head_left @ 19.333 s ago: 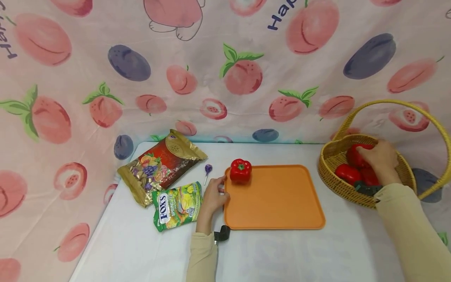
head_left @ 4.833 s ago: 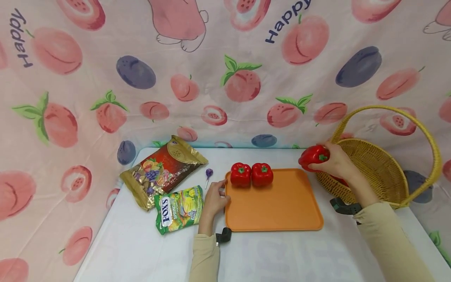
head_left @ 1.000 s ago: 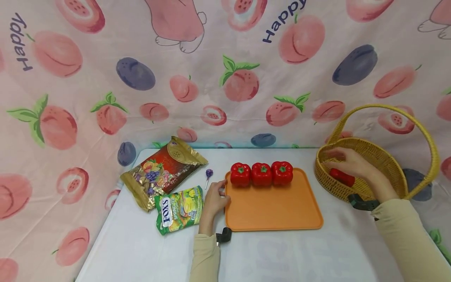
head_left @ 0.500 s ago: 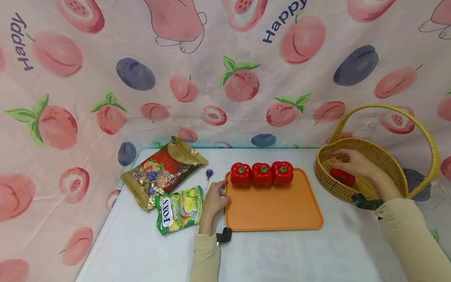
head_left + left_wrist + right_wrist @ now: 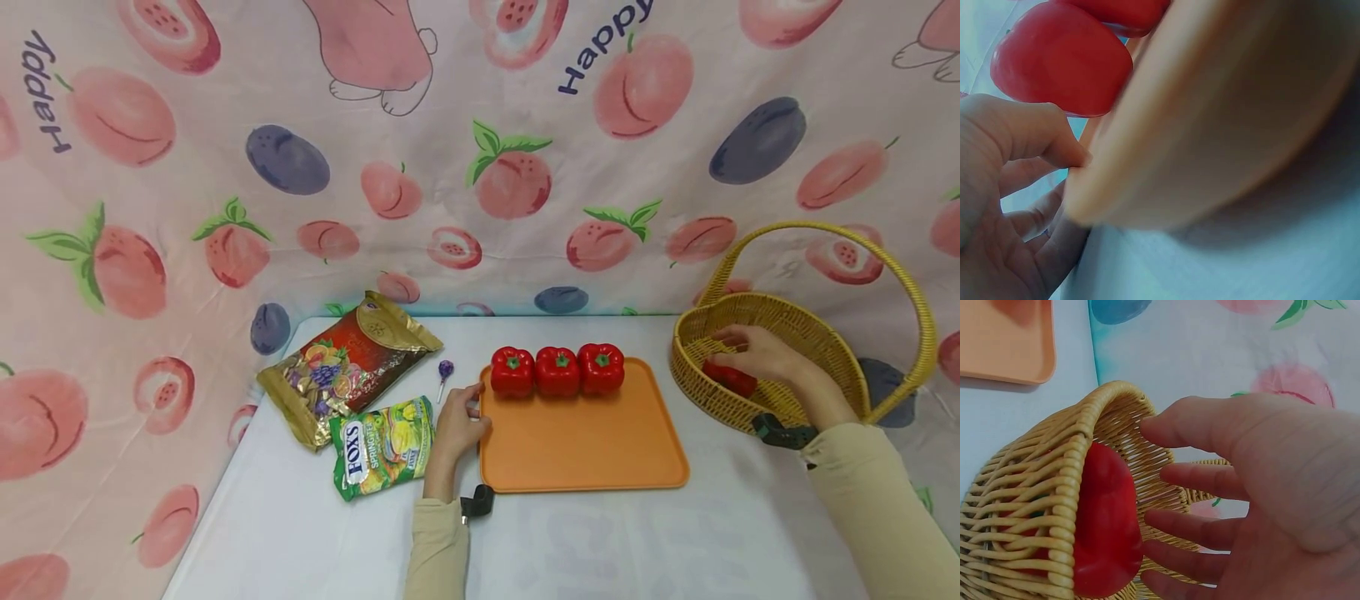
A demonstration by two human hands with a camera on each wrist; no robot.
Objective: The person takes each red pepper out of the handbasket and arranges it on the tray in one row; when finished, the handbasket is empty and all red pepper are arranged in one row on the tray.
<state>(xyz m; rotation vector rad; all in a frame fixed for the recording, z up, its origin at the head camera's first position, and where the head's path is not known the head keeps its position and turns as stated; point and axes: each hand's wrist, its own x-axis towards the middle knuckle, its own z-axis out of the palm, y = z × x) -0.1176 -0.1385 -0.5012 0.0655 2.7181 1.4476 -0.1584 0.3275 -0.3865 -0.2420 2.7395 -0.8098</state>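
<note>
Basket pepper: A red bell pepper (image 5: pixel 738 384) lies inside the wicker basket (image 5: pixel 692 385), close to the wall nearest the tray, with red and a hint of green showing through the weave.
Right hand: The right hand (image 5: pixel 767 354) reaches over the basket, thumb and fingers apart, gripping nothing.
Pepper and right hand: In the head view the hand is above the pepper and partly covers it. In the right wrist view the pepper lies just beyond the fingertips; one overlaps its edge, and whether they touch cannot be told.
Left hand: The left hand (image 5: pixel 455 422) pinches the left edge of the orange tray (image 5: pixel 585 450), thumb at the rim, just beside the nearest pepper.
Tray row: Three more red peppers stand side by side along the tray's far edge, stems up: the left pepper (image 5: pixel 512 375) at the corner, the middle pepper (image 5: pixel 557 375) and the right pepper (image 5: pixel 601 371). The tray's near half shows bare orange.
Sweets: Left of the tray lie a gold-and-red bag (image 5: pixel 352 367), a green Fox's bag (image 5: pixel 384 446) touching it, and a purple lollipop (image 5: pixel 446 369) near both.
Setting: A white table (image 5: pixel 315 542) meets a fruit-print cloth (image 5: pixel 450 175) behind.
</note>
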